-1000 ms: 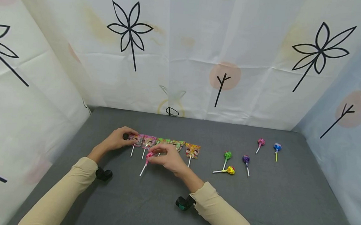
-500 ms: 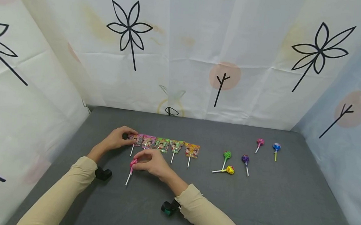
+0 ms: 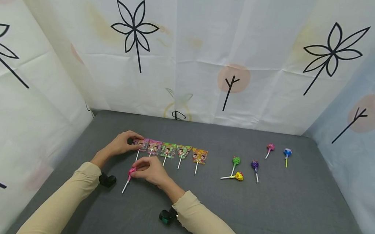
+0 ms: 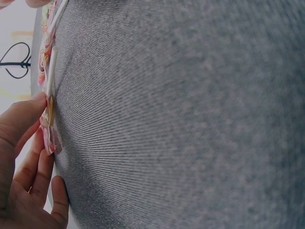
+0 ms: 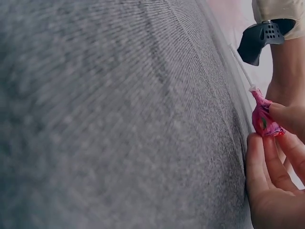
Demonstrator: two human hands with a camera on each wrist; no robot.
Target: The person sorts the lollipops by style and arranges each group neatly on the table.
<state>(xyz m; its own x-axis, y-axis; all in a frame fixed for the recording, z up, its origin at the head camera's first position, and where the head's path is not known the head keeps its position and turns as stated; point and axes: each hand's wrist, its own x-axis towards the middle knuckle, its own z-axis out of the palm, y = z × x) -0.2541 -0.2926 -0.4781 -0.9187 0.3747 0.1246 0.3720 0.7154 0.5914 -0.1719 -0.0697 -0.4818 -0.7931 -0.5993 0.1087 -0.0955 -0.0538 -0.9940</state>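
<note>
My right hand (image 3: 151, 171) pinches a round lollipop in a pink wrapper (image 5: 263, 117) by its head, the white stick pointing down and left, near the front of the row. At the row's left end my left hand (image 3: 121, 145) holds a flat lollipop in a pink packet (image 3: 143, 144) between thumb and fingers, its white stick (image 4: 52, 71) showing in the left wrist view. Beside it lie another pink flat lollipop (image 3: 154, 147), two green ones (image 3: 168, 150) and an orange one (image 3: 199, 156), the orange slightly apart.
Loose round lollipops lie to the right: green (image 3: 236, 160), yellow (image 3: 239, 176), purple (image 3: 255, 165), pink (image 3: 270, 147) and blue (image 3: 287, 152). A grey cloth (image 3: 265, 218) covers the table. Patterned white curtains (image 3: 207, 34) stand behind and at both sides.
My right hand has moved left and toward the front edge with the pink round lollipop, uncovering the green flat lollipops. My left hand has stayed in place.
</note>
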